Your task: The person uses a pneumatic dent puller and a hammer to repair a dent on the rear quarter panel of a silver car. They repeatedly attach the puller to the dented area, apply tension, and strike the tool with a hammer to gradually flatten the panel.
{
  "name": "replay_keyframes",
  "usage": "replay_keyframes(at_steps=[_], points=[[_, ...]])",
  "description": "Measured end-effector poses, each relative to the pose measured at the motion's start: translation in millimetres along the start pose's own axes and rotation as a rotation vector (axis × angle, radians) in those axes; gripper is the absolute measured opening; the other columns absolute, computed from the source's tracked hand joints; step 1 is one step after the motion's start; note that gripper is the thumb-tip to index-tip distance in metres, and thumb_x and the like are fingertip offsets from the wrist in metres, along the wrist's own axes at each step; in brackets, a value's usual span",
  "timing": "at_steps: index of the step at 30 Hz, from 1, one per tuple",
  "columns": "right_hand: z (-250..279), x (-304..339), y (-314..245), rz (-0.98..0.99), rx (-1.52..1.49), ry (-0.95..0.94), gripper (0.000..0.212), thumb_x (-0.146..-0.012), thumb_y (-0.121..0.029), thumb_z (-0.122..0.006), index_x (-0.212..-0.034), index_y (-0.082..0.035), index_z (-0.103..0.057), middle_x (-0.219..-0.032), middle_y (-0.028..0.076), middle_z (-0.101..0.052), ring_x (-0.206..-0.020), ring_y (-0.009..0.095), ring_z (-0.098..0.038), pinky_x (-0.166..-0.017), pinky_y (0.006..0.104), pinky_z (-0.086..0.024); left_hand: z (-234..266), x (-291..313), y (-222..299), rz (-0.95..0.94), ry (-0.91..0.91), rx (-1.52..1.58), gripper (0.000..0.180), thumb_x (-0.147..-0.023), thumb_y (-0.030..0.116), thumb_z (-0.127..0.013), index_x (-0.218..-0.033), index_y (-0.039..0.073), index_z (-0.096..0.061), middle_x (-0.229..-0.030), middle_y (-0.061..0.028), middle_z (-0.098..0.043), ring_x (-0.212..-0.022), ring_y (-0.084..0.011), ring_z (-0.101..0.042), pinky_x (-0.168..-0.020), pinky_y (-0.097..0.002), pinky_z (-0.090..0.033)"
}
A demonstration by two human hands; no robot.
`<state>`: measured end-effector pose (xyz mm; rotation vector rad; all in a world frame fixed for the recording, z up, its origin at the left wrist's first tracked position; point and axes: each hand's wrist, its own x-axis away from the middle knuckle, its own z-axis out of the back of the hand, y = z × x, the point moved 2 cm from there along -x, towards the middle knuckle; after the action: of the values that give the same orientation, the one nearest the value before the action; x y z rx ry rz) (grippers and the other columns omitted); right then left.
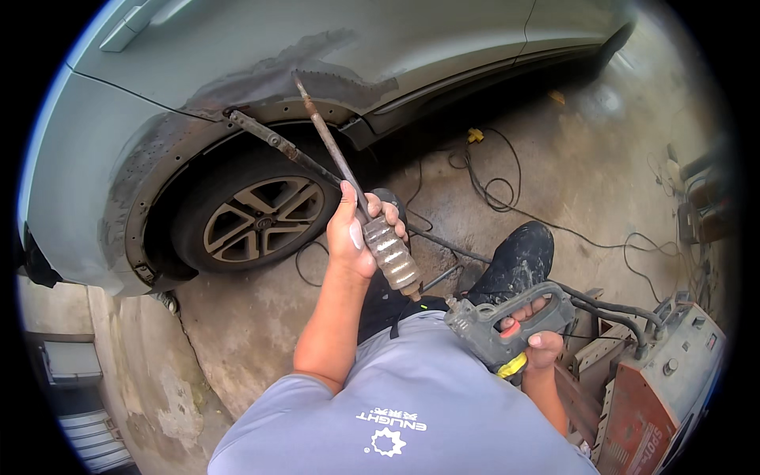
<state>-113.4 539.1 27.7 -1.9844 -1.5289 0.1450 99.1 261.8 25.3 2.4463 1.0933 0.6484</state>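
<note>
In my left hand point(348, 237) is a slide hammer point(395, 260), its fingers wrapped round the shaft and the top of the ribbed metal weight. The hammer's thin rusty tip points up at the bare, sanded patch point(261, 75) above the car's wheel arch; I cannot tell whether it touches. Low on the right, my right hand point(541, 340) grips a black spot-welding gun point(475, 331) with a red trigger and a yellow part. A metal bar clamp point(273, 141) is fixed at the arch's edge beside the hammer shaft.
The grey-green car point(443, 32) fills the far side, its wheel point(265, 226) under the arch. A red and grey welding machine point(665, 388) stands at right, thick cables point(609, 307) running from it toward the gun. A thin black cable point(514, 206) loops across the concrete floor.
</note>
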Motion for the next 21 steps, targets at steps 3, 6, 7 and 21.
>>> replay_keyframes(at_steps=[3, 6, 7, 21], points=[[7, 0, 2, -0.004, -0.016, -0.023, 0.049, -0.058, -0.005, -0.069, -0.103, -0.013, -0.051, -0.101, 0.004, -0.054, -0.095, 0.022, -0.055, -0.093, 0.0414, -0.051, -2, 0, 3, -0.016, 0.017, -0.006, 0.061, -0.106, 0.065, -0.037, -0.078, 0.011, -0.049, -0.077, -0.0134, -0.059, -0.067, -0.0327, -0.063, -0.063, -0.05, -0.055], [9, 1, 4, -0.013, -0.019, -0.031, 0.05, -0.058, -0.005, -0.069, -0.104, -0.012, -0.052, -0.102, 0.004, -0.054, -0.094, 0.022, -0.055, -0.093, 0.0416, -0.051, -4, 0, 5, -0.011, -0.004, 0.008, 0.061, -0.106, 0.064, -0.037, -0.078, 0.011, -0.049, -0.077, -0.0135, -0.058, -0.067, -0.0329, -0.063, -0.063, -0.0499, -0.055], [7, 1, 3, -0.01, -0.015, -0.025, 0.051, -0.058, -0.005, -0.069, -0.105, -0.012, -0.052, -0.102, 0.004, -0.054, -0.094, 0.022, -0.055, -0.093, 0.0416, -0.051, -3, 1, 4, -0.013, -0.001, 0.008, 0.061, -0.106, 0.064, -0.037, -0.078, 0.011, -0.049, -0.077, -0.0135, -0.058, -0.067, -0.033, -0.063, -0.063, -0.05, -0.055], [5, -4, 4, -0.084, 0.004, -0.07, 0.039, -0.06, -0.004, -0.069, -0.087, -0.017, -0.043, -0.086, -0.002, -0.038, -0.088, 0.019, -0.049, -0.096, 0.0431, -0.048, -14, -8, -5, 0.002, -0.148, 0.12, 0.062, -0.108, 0.062, -0.034, -0.079, 0.01, -0.05, -0.082, -0.0135, -0.06, -0.074, -0.0347, -0.064, -0.071, -0.0503, -0.054]])
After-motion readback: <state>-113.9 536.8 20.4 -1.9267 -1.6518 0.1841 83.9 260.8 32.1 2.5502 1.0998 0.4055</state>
